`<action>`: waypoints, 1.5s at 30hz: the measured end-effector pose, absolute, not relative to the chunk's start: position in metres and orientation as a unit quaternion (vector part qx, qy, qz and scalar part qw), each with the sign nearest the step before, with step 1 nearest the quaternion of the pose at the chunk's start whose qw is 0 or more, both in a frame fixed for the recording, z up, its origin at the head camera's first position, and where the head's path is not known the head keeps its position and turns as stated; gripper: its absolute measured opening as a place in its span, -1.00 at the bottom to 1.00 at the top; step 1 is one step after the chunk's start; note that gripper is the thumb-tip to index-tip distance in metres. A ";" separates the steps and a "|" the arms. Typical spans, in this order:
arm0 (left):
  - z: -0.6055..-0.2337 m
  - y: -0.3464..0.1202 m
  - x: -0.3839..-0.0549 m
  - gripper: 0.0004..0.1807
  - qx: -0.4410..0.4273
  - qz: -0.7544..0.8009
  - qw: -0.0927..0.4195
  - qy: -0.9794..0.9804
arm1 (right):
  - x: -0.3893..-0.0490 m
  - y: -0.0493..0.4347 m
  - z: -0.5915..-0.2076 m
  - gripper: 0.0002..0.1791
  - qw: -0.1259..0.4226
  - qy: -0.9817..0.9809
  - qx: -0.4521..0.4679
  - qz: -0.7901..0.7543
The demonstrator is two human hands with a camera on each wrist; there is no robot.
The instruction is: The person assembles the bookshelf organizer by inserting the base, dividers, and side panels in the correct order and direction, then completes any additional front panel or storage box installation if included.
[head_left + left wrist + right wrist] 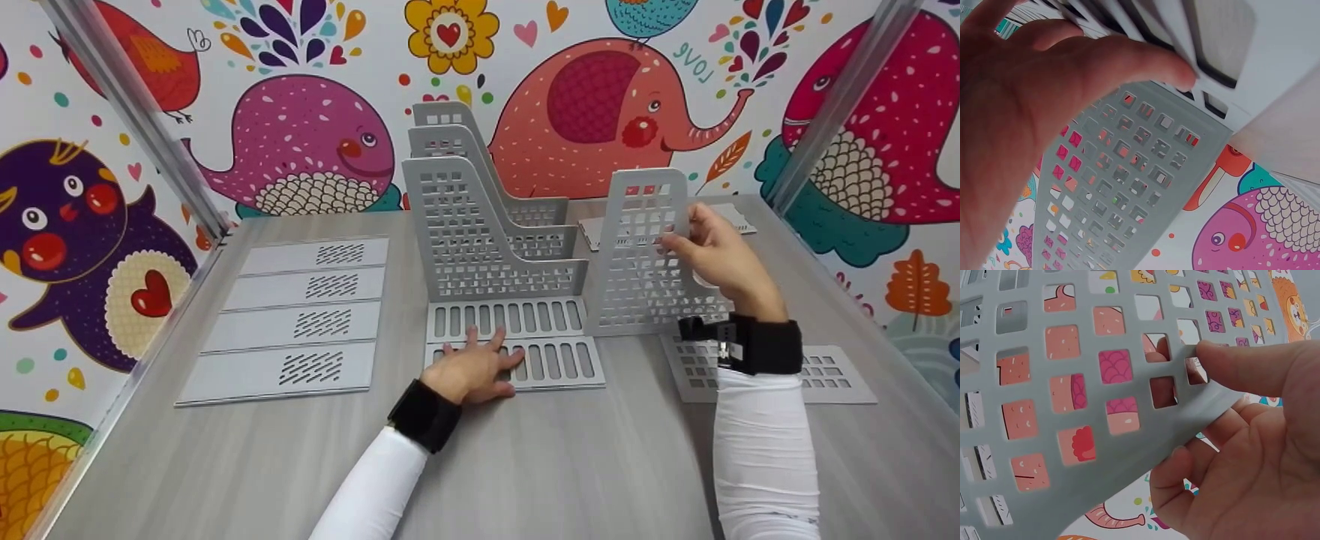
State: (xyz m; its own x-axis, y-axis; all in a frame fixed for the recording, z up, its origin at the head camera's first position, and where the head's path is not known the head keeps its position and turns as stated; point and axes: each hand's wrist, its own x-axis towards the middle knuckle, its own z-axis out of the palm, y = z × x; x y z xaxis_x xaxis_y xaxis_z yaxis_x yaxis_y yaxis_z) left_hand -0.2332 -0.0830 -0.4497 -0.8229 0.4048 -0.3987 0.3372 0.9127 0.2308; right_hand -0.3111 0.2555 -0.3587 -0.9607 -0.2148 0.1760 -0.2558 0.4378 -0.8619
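A grey perforated side panel (pixel 637 259) of a magazine file stands upright in my right hand (pixel 724 259). In the right wrist view the thumb (pixel 1241 365) presses one face of the panel near its edge, with fingers curled behind. My left hand (pixel 472 373) rests palm down, fingers spread, on the slotted grey base (pixel 591 379). Behind that base, several similar panels stand in a row, the nearest perforated panel (pixel 457 247) facing me. The held panel's lower left corner comes close to the right end of the base.
At left lies a flat row of grey boards (pixel 247 322) with slanted slots. A perforated grey panel (pixel 847 382) lies flat at right, partly under my right forearm. Another flat piece (pixel 739 217) lies at the back right. Printed walls (pixel 525 34) enclose the table (pixel 585 465).
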 end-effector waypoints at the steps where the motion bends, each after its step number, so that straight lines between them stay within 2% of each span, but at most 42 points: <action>1: -0.449 -0.083 -0.233 -0.31 0.195 0.075 0.225 0.952 | -0.310 0.256 -0.358 -0.76 0.016 -0.850 0.137 0.508; 9: -0.449 -0.084 -0.233 -0.32 0.197 0.077 0.223 0.952 | -0.307 0.260 -0.355 -0.57 -0.043 -0.870 0.143 0.471; 16: -0.449 -0.085 -0.234 -0.32 0.201 0.083 0.216 0.952 | -0.314 0.262 -0.360 -0.56 -0.109 -0.874 0.163 0.444; 23: -0.449 -0.085 -0.234 -0.32 0.199 0.069 0.221 0.952 | -0.317 0.257 -0.366 -0.50 -0.135 -0.861 0.176 0.458; 26: -0.449 -0.085 -0.233 -0.32 0.200 0.068 0.219 0.952 | -0.318 0.247 -0.370 -0.56 -0.139 -0.859 0.187 0.456; 30: -0.449 -0.086 -0.233 -0.32 0.202 0.071 0.215 0.953 | -0.320 0.215 -0.381 -0.67 -0.151 -0.853 0.244 0.436; 33: -0.449 -0.086 -0.233 -0.33 0.201 0.077 0.214 0.953 | -0.320 0.184 -0.390 -0.66 -0.170 -0.828 0.287 0.450; 36: -0.448 -0.087 -0.233 -0.34 0.195 0.088 0.213 0.953 | -0.320 0.166 -0.394 -0.65 -0.177 -0.810 0.290 0.478; 40: -0.448 -0.088 -0.233 -0.33 0.188 0.095 0.214 0.954 | -0.319 0.161 -0.396 -0.67 -0.176 -0.803 0.279 0.496; 45: -0.448 -0.088 -0.233 -0.32 0.191 0.090 0.217 0.953 | -0.322 0.167 -0.399 -0.62 -0.190 -0.812 0.307 0.459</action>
